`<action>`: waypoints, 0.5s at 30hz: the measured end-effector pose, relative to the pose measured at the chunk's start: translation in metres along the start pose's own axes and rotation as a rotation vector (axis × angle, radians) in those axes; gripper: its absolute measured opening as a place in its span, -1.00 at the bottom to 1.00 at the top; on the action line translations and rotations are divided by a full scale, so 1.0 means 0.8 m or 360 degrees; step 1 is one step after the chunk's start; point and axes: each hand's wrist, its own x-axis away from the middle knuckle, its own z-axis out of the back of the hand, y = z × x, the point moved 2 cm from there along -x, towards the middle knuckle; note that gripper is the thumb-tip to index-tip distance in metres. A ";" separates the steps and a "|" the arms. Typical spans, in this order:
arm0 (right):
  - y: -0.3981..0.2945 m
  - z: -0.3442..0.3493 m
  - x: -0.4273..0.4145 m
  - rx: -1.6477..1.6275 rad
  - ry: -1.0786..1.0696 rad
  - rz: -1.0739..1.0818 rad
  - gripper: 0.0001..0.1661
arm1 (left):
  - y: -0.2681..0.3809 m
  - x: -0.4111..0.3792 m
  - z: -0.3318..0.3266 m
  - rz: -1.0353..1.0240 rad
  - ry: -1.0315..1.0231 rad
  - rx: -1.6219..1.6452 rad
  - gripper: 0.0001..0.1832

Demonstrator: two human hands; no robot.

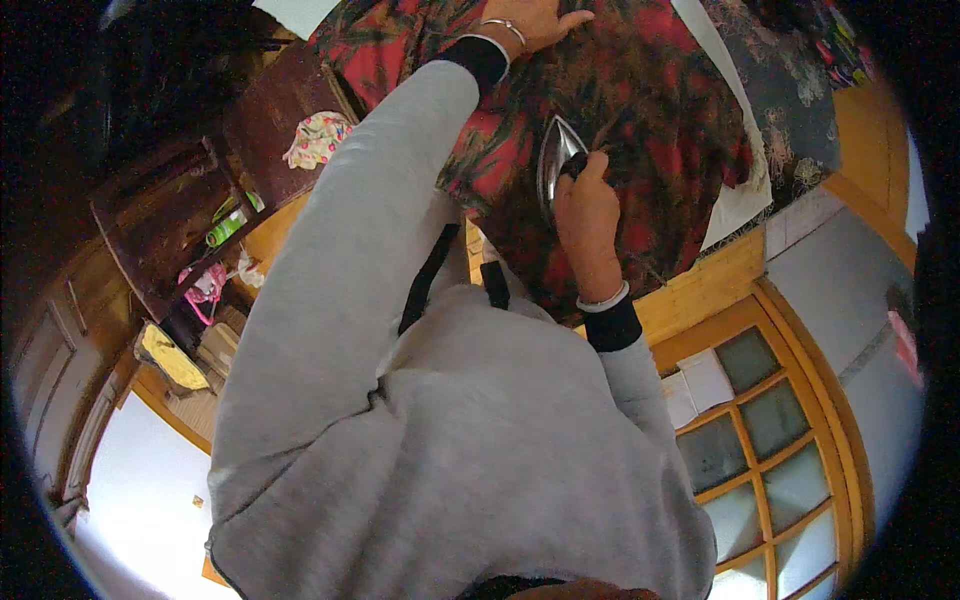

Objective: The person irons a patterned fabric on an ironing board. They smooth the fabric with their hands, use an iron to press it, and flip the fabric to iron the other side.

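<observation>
My right hand (590, 214) grips the dark handle of a clothes iron (559, 154), whose pointed metal front faces away from me. The iron rests on a red, green and dark patterned cloth (660, 97) that is spread out before me and hangs over the near edge. My left hand (525, 21) lies on the same cloth at the top of the view, thumb spread, with a bracelet at the wrist; its fingertips are partly cut off by the frame. A pale cloth (739, 214) shows from under the patterned one at the right.
To the left is a dark wooden cabinet (277, 112) with a dotted cloth bundle (319, 140) on it and a green container (225, 228) on a shelf. A grey patterned cover (795, 112) lies at the right. A wooden door with glass panes (776, 424) stands at lower right.
</observation>
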 end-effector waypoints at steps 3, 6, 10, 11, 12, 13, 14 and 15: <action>-0.004 -0.004 -0.003 0.0029 0.0000 0.0013 -0.59 | -0.013 -0.008 -0.002 -0.0001 0.0027 -0.0089 -0.10; -0.022 0.007 -0.018 -0.0024 0.0031 0.0104 -0.58 | -0.015 -0.008 0.002 0.0001 0.0030 -0.0107 -0.10; -0.047 0.013 -0.057 -0.0046 0.0039 0.0159 -0.57 | -0.013 -0.011 0.011 0.0018 -0.0032 -0.0097 -0.13; -0.050 0.013 -0.065 -0.0036 0.0043 0.0155 -0.57 | -0.011 -0.011 0.008 0.0001 -0.0008 -0.0090 -0.15; -0.053 0.014 -0.074 -0.0050 0.0089 0.0185 -0.57 | -0.009 -0.012 0.003 -0.0016 0.0015 -0.0083 -0.17; -0.058 0.014 -0.084 -0.0070 0.0124 0.0240 -0.58 | -0.014 -0.012 0.000 -0.0002 0.0032 -0.0093 -0.19; -0.063 0.014 -0.092 -0.0091 0.0161 0.0293 -0.59 | -0.020 -0.014 -0.005 0.0010 0.0049 -0.0102 -0.20; -0.066 0.015 -0.097 -0.0059 0.0179 0.0286 -0.58 | -0.020 -0.015 -0.007 0.0012 0.0059 -0.0096 -0.22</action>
